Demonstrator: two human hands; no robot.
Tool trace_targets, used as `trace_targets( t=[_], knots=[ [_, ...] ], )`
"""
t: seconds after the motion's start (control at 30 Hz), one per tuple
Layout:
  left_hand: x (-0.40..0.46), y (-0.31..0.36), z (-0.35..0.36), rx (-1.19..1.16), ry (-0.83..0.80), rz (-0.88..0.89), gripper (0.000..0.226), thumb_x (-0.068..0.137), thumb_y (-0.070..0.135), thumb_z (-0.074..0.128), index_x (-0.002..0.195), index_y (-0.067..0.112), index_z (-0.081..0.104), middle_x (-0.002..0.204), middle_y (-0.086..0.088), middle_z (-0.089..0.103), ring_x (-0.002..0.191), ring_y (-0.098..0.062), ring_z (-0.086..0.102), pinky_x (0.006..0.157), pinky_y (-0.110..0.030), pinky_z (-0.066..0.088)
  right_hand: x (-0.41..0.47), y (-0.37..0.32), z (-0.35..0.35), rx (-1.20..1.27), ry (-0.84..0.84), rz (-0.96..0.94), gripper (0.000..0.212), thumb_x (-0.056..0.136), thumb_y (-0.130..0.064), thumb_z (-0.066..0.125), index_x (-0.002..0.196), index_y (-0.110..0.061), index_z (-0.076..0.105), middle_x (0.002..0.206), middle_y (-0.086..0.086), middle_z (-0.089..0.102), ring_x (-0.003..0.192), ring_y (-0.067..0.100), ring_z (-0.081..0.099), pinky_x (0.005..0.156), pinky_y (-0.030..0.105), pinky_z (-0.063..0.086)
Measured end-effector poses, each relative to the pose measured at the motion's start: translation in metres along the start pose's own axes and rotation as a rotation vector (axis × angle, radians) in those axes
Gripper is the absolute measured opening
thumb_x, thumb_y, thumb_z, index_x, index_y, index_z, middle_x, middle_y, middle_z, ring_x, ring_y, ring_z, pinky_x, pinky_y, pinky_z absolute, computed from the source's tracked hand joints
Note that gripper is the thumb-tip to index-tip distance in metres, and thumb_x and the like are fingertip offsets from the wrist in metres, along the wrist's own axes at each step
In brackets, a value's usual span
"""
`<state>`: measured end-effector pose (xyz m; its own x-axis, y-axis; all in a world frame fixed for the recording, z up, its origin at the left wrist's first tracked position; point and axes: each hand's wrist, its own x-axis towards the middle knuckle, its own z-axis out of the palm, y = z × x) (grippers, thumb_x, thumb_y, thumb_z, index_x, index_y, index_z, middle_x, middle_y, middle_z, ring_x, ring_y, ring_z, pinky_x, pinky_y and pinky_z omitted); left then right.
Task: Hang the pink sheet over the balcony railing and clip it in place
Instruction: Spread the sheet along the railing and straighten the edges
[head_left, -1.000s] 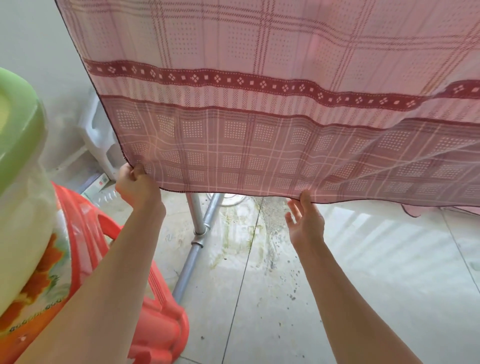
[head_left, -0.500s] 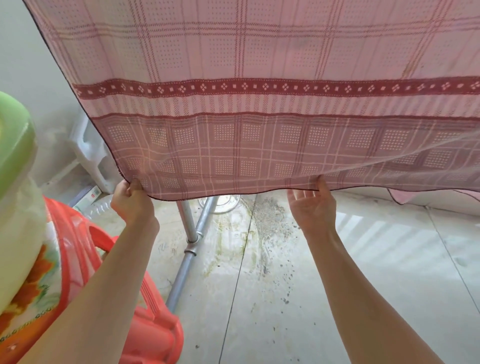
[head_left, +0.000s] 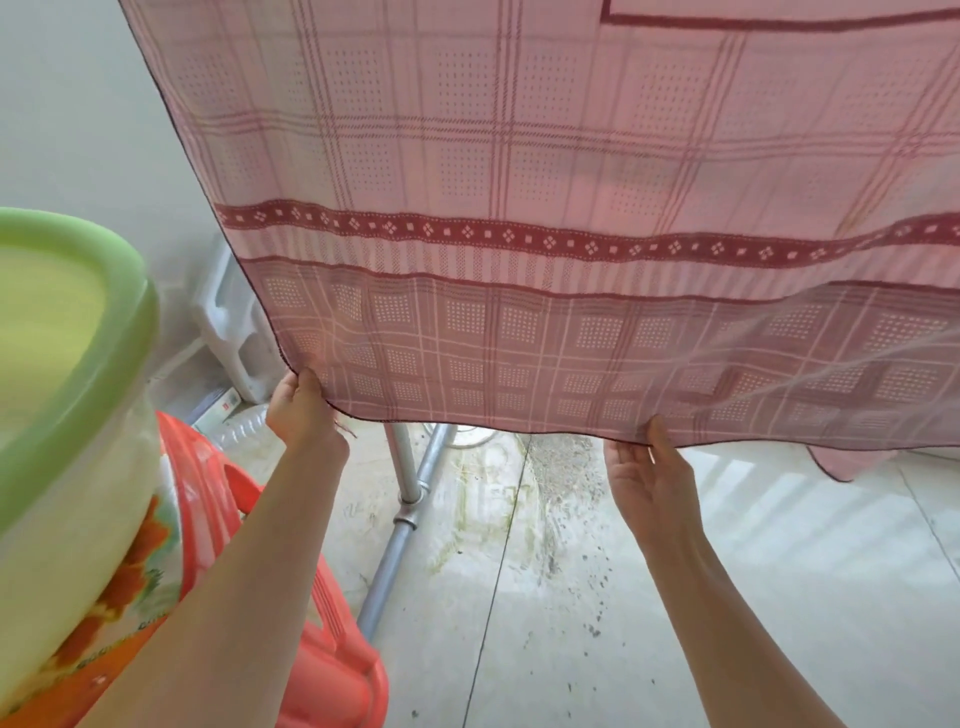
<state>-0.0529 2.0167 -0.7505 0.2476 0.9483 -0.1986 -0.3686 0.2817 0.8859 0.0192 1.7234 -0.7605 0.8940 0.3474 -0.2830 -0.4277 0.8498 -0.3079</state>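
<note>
The pink sheet (head_left: 545, 171), checked with a dark red patterned band, hangs from above and fills the upper part of the view. My left hand (head_left: 298, 410) pinches its lower left corner. My right hand (head_left: 647, 480) holds the bottom hem further right, thumb in front of the cloth and fingers behind it. The hem is pulled out toward me between both hands. The railing itself is hidden behind the sheet; only a metal pipe (head_left: 400, 525) shows below the hem. No clip is in view.
A green-rimmed white plastic tub (head_left: 67, 415) sits at the left on a red plastic stool (head_left: 332, 670). A white plastic stool (head_left: 228, 332) stands against the wall behind. The tiled floor (head_left: 753, 571) carries dirt and green stains near the pipe.
The view has shifted so that the sheet's left edge lies further right and more of its upper part shows. Both hands keep their hold on the hem, and the right hand is slightly lower.
</note>
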Motion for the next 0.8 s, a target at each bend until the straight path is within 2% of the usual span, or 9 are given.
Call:
trace_targets(
  t=[0.1, 0.2, 0.3, 0.4, 0.53, 0.57, 0.63, 0.7, 0.8],
  knots=[
    [0.006, 0.0, 0.003, 0.017, 0.0, 0.019, 0.034, 0.088, -0.005, 0.045, 0.06, 0.014, 0.048, 0.052, 0.008, 0.043, 0.054, -0.005, 0.038, 0.053, -0.018, 0.036, -0.001, -0.004, 0.009, -0.193, -0.087, -0.074, 0.044, 0.07, -0.032, 0.072, 0.109, -0.016, 0.06, 0.108, -0.004, 0.07, 0.107, 0.011, 0.063, 0.088, 0.036, 0.052],
    [0.012, 0.002, 0.009, 0.042, 0.006, 0.018, 0.036, 0.088, -0.005, 0.043, 0.058, 0.014, 0.046, 0.054, 0.007, 0.043, 0.048, -0.001, 0.037, 0.048, -0.014, 0.032, -0.002, -0.011, 0.012, -0.178, -0.175, -0.09, 0.045, 0.09, -0.037, 0.05, 0.133, -0.023, 0.048, 0.131, -0.002, 0.058, 0.125, 0.019, 0.051, 0.1, 0.048, 0.036],
    [0.021, 0.003, 0.014, 0.089, 0.066, 0.019, 0.032, 0.089, 0.0, 0.042, 0.061, 0.015, 0.048, 0.059, 0.008, 0.044, 0.051, 0.0, 0.037, 0.049, -0.012, 0.031, -0.006, -0.02, 0.009, -0.118, -0.17, -0.101, 0.035, 0.087, -0.044, 0.057, 0.119, -0.029, 0.062, 0.134, -0.004, 0.056, 0.125, 0.022, 0.052, 0.096, 0.053, 0.04],
    [0.028, -0.002, 0.018, 0.104, 0.067, 0.026, 0.018, 0.091, 0.002, 0.042, 0.078, 0.008, 0.053, 0.067, 0.006, 0.046, 0.067, -0.006, 0.041, 0.066, -0.022, 0.036, -0.008, -0.032, 0.002, -0.041, -0.117, -0.111, 0.022, 0.082, -0.047, 0.064, 0.098, -0.034, 0.07, 0.129, -0.005, 0.059, 0.12, 0.019, 0.056, 0.093, 0.05, 0.044],
    [0.024, -0.004, 0.026, 0.093, 0.076, 0.019, 0.027, 0.092, 0.001, 0.042, 0.107, -0.019, 0.051, 0.082, -0.005, 0.059, 0.072, -0.009, 0.044, 0.08, -0.027, 0.041, -0.014, -0.049, -0.003, -0.063, -0.029, -0.146, 0.014, 0.074, -0.049, 0.067, 0.082, -0.037, 0.065, 0.121, -0.01, 0.056, 0.121, 0.012, 0.051, 0.096, 0.045, 0.04],
    [0.021, -0.004, 0.027, 0.057, 0.061, 0.002, 0.028, 0.093, 0.002, 0.043, 0.11, -0.018, 0.052, 0.084, -0.006, 0.057, 0.076, -0.011, 0.045, 0.08, -0.027, 0.042, -0.017, -0.052, -0.004, -0.062, -0.013, -0.147, 0.013, 0.075, -0.047, 0.067, 0.08, -0.036, 0.063, 0.115, -0.011, 0.057, 0.119, 0.011, 0.052, 0.096, 0.044, 0.04],
    [0.015, -0.004, 0.025, -0.016, -0.011, -0.064, 0.017, 0.094, 0.007, 0.045, 0.089, 0.0, 0.06, 0.081, 0.0, 0.051, 0.078, -0.013, 0.048, 0.072, -0.028, 0.042, -0.02, -0.057, -0.007, -0.061, 0.021, -0.139, 0.01, 0.082, -0.041, 0.062, 0.078, -0.032, 0.062, 0.107, -0.011, 0.059, 0.113, 0.009, 0.055, 0.091, 0.041, 0.043],
    [0.006, -0.005, 0.022, -0.091, -0.099, -0.142, 0.023, 0.093, 0.008, 0.047, 0.072, 0.017, 0.05, 0.072, 0.003, 0.045, 0.069, -0.012, 0.047, 0.064, -0.028, 0.041, -0.023, -0.06, -0.007, -0.065, 0.066, -0.133, 0.009, 0.082, -0.035, 0.063, 0.077, -0.03, 0.068, 0.105, -0.01, 0.063, 0.111, 0.009, 0.056, 0.088, 0.04, 0.044],
    [-0.011, -0.004, 0.012, -0.153, -0.157, -0.187, 0.025, 0.092, 0.007, 0.05, 0.071, 0.02, 0.047, 0.071, 0.004, 0.044, 0.068, -0.011, 0.05, 0.061, -0.025, 0.046, -0.023, -0.065, -0.007, -0.072, 0.114, -0.12, 0.007, 0.08, -0.029, 0.064, 0.078, -0.027, 0.071, 0.099, -0.008, 0.065, 0.109, 0.009, 0.055, 0.092, 0.036, 0.044]
  ],
)
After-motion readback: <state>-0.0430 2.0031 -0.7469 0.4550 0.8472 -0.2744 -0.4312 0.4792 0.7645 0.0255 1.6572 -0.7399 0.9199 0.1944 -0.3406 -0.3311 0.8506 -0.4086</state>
